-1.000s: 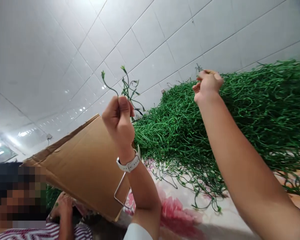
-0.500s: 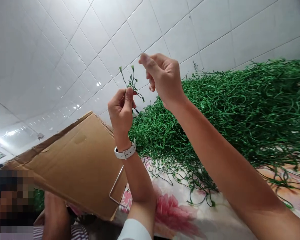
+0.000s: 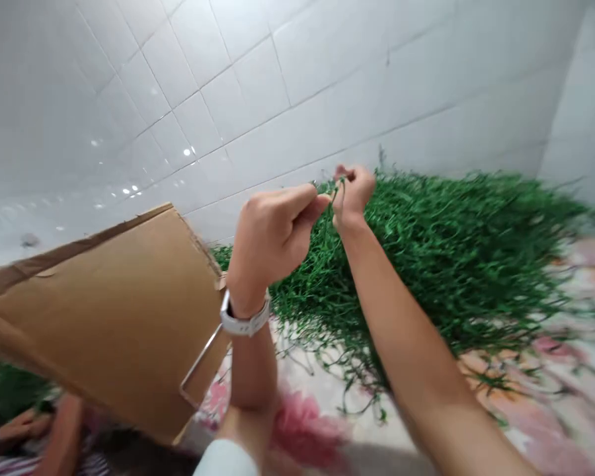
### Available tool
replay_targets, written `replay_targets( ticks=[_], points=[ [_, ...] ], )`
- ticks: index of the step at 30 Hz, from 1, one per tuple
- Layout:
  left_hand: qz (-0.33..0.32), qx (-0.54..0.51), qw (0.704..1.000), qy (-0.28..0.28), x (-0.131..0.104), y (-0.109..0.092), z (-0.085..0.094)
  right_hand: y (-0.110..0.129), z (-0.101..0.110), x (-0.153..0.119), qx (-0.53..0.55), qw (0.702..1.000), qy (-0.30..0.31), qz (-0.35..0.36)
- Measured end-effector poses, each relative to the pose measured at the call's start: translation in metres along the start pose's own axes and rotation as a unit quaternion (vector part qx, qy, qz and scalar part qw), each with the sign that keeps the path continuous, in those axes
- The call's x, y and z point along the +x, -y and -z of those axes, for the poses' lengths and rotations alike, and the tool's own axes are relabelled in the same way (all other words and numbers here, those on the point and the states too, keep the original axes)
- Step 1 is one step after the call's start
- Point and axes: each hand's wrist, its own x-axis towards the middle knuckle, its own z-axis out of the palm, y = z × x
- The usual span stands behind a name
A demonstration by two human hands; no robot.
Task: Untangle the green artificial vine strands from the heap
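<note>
My left hand (image 3: pixel 277 231), with a white watch band (image 3: pixel 245 324) on its wrist, is closed in a pinch with the knuckles toward me. A few thin green stems (image 3: pixel 341 192) with small buds stick out past its fingertips, slightly blurred. Just right of it, my right hand (image 3: pixel 356 192) is curled closed at the upper left edge of a big heap of green stems (image 3: pixel 441 244). What its fingers hold, if anything, cannot be made out. The heap's thin curling strands lie on a flower-patterned cloth (image 3: pixel 322 430).
A large cardboard sheet or box side (image 3: pixel 114 324) stands at the left, with a bent metal wire (image 3: pixel 198 363) at its lower right. Behind it, at lower left, another person's arm (image 3: pixel 62 436) shows. A white tiled wall (image 3: pixel 327 86) rises behind the heap.
My right hand has gone from above the left hand down to the heap. My left hand has turned and moved right, stems still in it. The view has shifted.
</note>
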Motion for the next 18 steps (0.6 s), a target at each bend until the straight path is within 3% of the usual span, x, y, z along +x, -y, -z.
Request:
replay_targets(
  ticks=[3,6,11,18],
  points=[
    [-0.027,-0.034,0.998,-0.041,-0.002,-0.009,0.01,0.006,0.024,0.029,-0.051,0.998,-0.019,-0.022],
    [-0.031,-0.058,0.997,-0.047,0.0,0.009,0.009,0.02,0.032,0.038,-0.098,0.995,-0.004,0.015],
    [0.014,-0.077,0.995,-0.054,0.002,0.046,-0.005,0.019,0.023,0.03,-0.149,0.986,0.035,0.07],
    [0.014,-0.061,0.995,-0.08,-0.003,0.051,-0.005,0.023,0.012,0.018,-0.225,0.965,0.017,0.133]
  ],
)
